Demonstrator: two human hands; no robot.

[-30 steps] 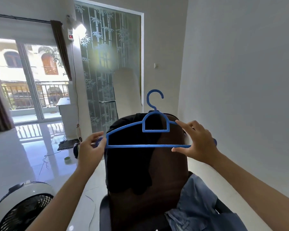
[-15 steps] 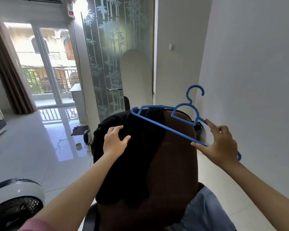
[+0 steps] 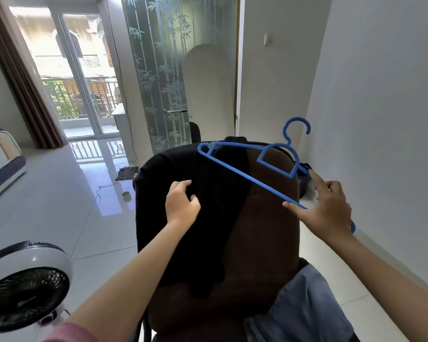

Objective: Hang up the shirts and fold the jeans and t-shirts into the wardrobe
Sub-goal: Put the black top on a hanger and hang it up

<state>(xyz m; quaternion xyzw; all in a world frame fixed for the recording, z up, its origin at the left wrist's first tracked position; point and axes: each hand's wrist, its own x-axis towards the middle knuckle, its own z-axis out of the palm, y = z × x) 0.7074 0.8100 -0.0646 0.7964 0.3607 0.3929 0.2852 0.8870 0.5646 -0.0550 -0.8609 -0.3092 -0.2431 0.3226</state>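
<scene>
A blue plastic hanger tilts above the top of a brown chair back. My right hand grips the hanger's right end, with the hook up by the white wall. A black garment is draped over the left half of the chair back. My left hand rests on that black cloth near its top, fingers curled into the fabric. A light blue garment lies on the chair seat at the lower right, partly hidden by the chair back.
A white floor fan stands at the lower left. The white wall runs close along the right. Behind the chair is a frosted glass door with a bamboo pattern; a striped mattress lies at the far left on glossy tiles.
My left hand let go of the hanger's left end and dropped onto the black garment. The right hand kept the hanger, which tilted and swung right. The view shifted left.
</scene>
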